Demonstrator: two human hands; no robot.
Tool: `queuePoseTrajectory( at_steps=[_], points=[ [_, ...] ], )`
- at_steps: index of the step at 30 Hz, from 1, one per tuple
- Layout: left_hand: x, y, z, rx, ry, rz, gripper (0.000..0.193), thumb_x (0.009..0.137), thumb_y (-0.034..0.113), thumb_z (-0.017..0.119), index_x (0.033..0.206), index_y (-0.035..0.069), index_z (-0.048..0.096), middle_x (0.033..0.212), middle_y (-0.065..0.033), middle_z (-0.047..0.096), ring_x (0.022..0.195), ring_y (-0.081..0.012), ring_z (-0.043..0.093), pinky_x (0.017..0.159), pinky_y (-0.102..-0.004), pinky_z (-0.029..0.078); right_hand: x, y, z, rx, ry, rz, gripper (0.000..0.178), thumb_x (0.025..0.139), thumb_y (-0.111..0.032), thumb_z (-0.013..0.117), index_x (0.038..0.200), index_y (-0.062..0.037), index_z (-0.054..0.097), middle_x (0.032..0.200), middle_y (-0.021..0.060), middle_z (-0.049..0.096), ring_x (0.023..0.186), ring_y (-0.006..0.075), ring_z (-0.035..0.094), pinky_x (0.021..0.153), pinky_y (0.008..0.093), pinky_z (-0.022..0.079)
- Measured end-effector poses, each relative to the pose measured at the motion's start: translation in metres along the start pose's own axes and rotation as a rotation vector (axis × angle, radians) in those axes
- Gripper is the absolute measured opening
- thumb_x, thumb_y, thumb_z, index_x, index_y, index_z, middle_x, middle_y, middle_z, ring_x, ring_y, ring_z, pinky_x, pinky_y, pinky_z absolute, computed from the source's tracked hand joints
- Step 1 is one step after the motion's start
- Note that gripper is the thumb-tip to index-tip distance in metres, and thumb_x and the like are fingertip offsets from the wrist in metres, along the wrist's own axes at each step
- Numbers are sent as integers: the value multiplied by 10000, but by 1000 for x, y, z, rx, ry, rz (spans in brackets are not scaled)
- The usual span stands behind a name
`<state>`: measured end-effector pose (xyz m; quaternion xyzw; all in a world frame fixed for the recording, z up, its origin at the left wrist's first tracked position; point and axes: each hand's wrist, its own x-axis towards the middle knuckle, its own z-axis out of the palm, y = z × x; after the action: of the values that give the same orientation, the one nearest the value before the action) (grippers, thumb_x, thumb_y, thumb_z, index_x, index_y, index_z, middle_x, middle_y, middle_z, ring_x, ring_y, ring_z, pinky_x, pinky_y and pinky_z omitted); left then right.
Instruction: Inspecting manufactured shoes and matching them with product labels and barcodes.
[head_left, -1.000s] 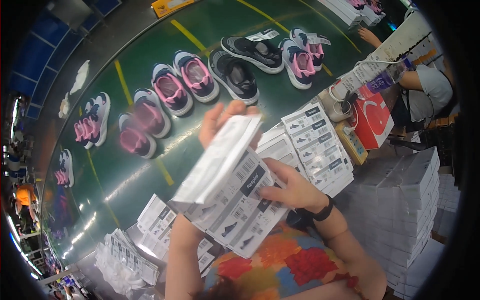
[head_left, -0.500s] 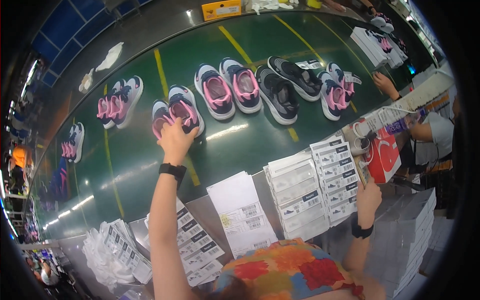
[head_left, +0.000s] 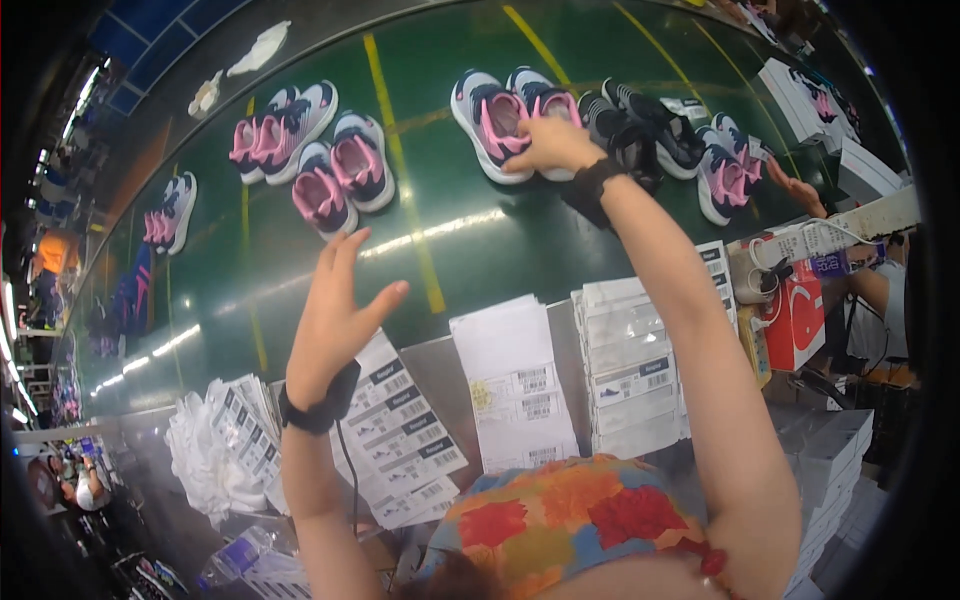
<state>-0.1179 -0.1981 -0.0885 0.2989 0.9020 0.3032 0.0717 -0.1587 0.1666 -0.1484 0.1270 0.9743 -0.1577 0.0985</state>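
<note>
On the green surface in front of me stands a pair of navy, white and pink sneakers (head_left: 480,107). My right hand (head_left: 560,147) reaches over their heels, fingers on the right shoe and thumb by the left one; part of the grip is hidden. My left hand (head_left: 333,325) hovers with fingers and thumb apart, holding nothing. Just beyond its fingertips sits a similar pink-lined pair (head_left: 355,165). Black sneakers (head_left: 655,135), partly behind my right hand, stand to the right. A black band circles each wrist, and a cord hangs from the left one.
More pink-lined sneakers stand at left (head_left: 300,125) and right (head_left: 722,170). Along the near edge lie printed label sheets (head_left: 405,430), white sheets (head_left: 505,350) and crumpled white paper (head_left: 205,450). Another person's hand (head_left: 795,188) is at right, near a red box (head_left: 795,325).
My left hand has let go of its sneaker pair and drawn back; that pair now stands left of the yellow line. My right hand has come up from the label sheets to the middle pair.
</note>
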Motion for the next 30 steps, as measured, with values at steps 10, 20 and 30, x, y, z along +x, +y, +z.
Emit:
queuePoseTrajectory(
  at_steps=[10, 20, 30],
  points=[
    [-122, 59, 88, -652, 80, -351, 758, 844, 104, 646, 1427, -120, 216, 1314, -329, 503, 1224, -399, 536, 1013, -400, 427, -296, -103, 43, 123, -35, -471, 454, 681, -419, 786, 1011, -138, 654, 885, 95, 569, 869, 269, 534, 890, 534, 352],
    [-106, 32, 88, 64, 219, 502, 443, 572, 136, 856, 931, -22, 651, 1010, -160, 651, 842, -275, 655, 702, -348, 543, -253, -46, 59, 155, 412, -741, 301, 700, -130, 772, 953, -30, 643, 1005, 114, 656, 887, 274, 634, 961, 478, 490],
    [-36, 52, 31, -435, -71, 12, 84, 745, 114, 765, 770, 38, 738, 623, -86, 610, 531, -173, 544, 493, -287, 388, -194, -69, 6, 873, -221, -271, 96, 818, -65, 688, 793, 28, 688, 670, 57, 648, 609, 91, 582, 559, 234, 433]
  ],
)
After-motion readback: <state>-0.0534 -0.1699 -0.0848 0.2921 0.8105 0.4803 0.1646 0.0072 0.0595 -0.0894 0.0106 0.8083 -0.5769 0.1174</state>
